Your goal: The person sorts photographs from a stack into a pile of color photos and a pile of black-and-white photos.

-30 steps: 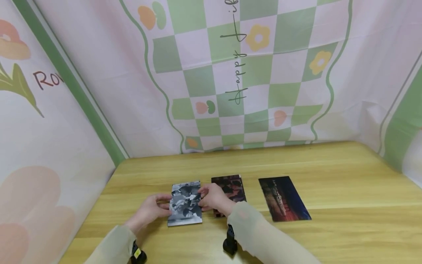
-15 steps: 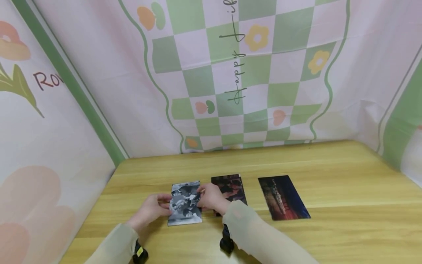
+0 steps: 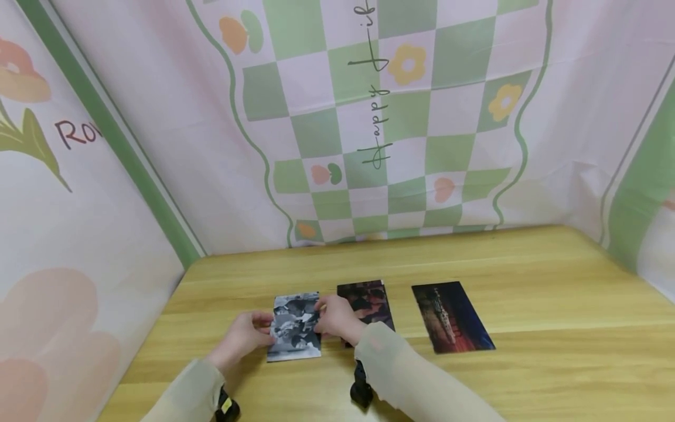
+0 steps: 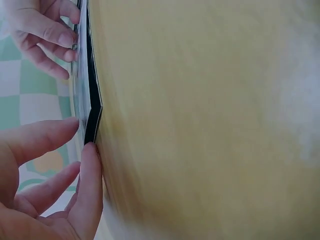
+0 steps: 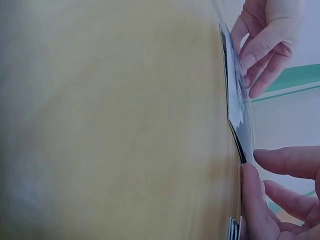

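A black-and-white photo [image 3: 294, 326] lies on the wooden table [image 3: 554, 281], left of the other two. My left hand [image 3: 262, 329] pinches its left edge and my right hand [image 3: 321, 319] pinches its right edge. In the left wrist view the photo [image 4: 91, 102] shows edge-on, with my left thumb [image 4: 92, 185] at its lower corner and a finger above it. The right wrist view shows the same photo [image 5: 235, 107] between both hands. A dark reddish photo [image 3: 371, 299] lies just right of it, partly hidden by my right hand.
A dark blue-and-red photo [image 3: 450, 316] lies flat farther right. Patterned cloth walls [image 3: 369, 117] close in the table at the back and on both sides. Bare wood stretches to the right and behind the photos.
Both hands stay on the edges of the black-and-white photo. My right forearm has drawn slightly left; the photos have barely shifted.
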